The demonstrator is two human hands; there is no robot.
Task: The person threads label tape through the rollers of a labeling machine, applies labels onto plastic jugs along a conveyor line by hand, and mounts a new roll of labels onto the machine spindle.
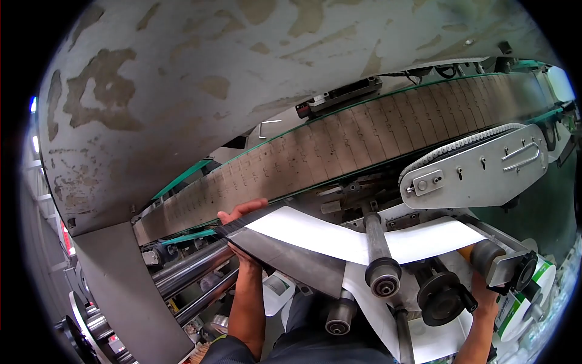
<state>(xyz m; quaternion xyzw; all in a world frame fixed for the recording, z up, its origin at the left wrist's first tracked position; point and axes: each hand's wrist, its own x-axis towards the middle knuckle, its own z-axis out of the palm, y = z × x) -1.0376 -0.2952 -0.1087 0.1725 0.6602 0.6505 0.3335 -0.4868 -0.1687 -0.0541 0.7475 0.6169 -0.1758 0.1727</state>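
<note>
A white paper web [315, 233] runs over a grey metal plate [303, 261] and under a steel roller [379, 242]. At the plate's left end is my left hand [242, 212], its fingers showing past the far edge and the palm side hidden behind the plate. The web's free-looking left end lies beside that hand. My right hand [483, 292] is at the lower right, behind the roller parts and below the web's right end. Its fingers are hidden there, next to a black knob [441, 300].
A slatted conveyor [339, 145] crosses behind the plate. A chain unit with a metal side plate [479, 170] stands at the right. A large scuffed metal cover [151, 109] hangs over the upper left. Steel rollers [194, 267] and a white container [277, 291] are at the lower left.
</note>
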